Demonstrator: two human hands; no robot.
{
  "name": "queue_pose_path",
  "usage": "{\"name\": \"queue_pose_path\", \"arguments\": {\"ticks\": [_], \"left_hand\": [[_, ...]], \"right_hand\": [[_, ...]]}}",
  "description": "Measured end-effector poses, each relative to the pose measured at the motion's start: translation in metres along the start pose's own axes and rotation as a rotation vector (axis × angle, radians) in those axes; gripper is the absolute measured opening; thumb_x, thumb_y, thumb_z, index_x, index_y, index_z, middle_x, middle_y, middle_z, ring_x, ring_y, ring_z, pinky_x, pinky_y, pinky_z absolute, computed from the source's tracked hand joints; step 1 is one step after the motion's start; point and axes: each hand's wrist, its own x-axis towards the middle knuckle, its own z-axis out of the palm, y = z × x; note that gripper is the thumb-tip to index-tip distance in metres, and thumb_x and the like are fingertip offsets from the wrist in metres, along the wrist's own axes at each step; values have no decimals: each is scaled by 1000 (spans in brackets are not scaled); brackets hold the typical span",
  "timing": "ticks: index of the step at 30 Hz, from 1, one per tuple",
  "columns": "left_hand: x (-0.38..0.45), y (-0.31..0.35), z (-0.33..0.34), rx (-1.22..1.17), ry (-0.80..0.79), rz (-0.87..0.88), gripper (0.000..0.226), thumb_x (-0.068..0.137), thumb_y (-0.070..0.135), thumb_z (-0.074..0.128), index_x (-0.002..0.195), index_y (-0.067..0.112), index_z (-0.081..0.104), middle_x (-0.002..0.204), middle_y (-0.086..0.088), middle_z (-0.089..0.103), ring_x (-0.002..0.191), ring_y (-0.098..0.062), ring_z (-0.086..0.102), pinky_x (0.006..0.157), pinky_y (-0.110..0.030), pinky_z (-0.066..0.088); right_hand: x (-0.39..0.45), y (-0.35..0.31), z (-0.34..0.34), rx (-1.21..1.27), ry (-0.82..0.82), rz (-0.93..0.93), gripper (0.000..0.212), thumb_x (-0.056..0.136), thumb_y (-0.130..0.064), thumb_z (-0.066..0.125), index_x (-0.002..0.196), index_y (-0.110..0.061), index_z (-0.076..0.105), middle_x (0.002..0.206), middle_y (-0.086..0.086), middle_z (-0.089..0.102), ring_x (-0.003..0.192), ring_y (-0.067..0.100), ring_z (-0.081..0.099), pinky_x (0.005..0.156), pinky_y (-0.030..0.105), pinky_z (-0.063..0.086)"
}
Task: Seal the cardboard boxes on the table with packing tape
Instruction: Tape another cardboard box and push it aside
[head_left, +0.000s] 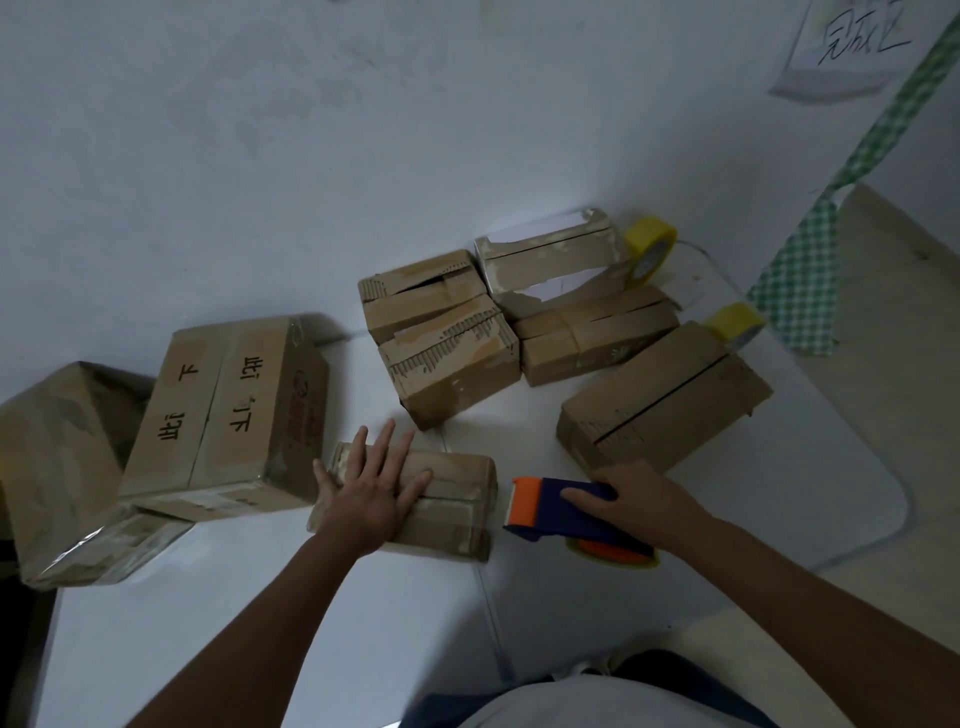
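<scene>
A small cardboard box (441, 506) is lying on the white table (260, 623), near the front edge, and is pressed from above by the left hand (369, 493), fingers straight and spread apart, flat on its top. Just right of the box, a blue and orange tape dispenser (566, 512) is gripped by the right hand (644, 501), fingers curled over its handle; its orange head is pointed at the box's right end, and contact cannot be told. A large box with printed characters (228, 410) is seen at the left, with a taped box (62, 467) beyond it at the far left. Further back, a cluster of four small boxes (447, 358) is seen, with a longer box (660, 400) at the right. Two yellow tape rolls (649, 249) are placed behind them, by the wall (260, 156).
</scene>
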Motion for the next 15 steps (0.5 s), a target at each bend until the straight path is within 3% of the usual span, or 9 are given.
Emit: {"name": "queue_pose_path", "arguments": {"ticks": [4,7,11,15], "left_hand": [[-3,6,-5,62,10,-28,75,79,74,-15,146,44,-25,154,13,-35,146,-20,-28,111,-72,-9],[-13,31,0,70,119,-3,68,90,64,-9,153,37,-11,163,4,-19,148,-26,-22,114,-67,-7],[-22,68,21,-15,74,53,76,80,68,-29,149,41,-18,159,8,-25,146,-28,-28,114,-66,-11],[-22,68,26,-6,84,17,72,82,69,-27,149,44,-20,159,10,-24,145,-26,-29,113,-67,-12]], "right_hand": [[3,-4,12,-74,32,-32,55,90,-65,45,77,-13,57,71,3,56,61,14,52,56,26,39],[2,-1,17,-86,59,-55,51,90,-64,45,77,-16,53,68,0,53,62,14,53,52,23,35],[-3,7,18,-81,74,-83,52,90,-64,45,78,-14,55,70,5,58,62,19,57,53,26,37],[-6,21,10,-33,65,-115,52,90,-64,45,79,-15,56,69,5,60,60,17,58,53,26,38]]}}
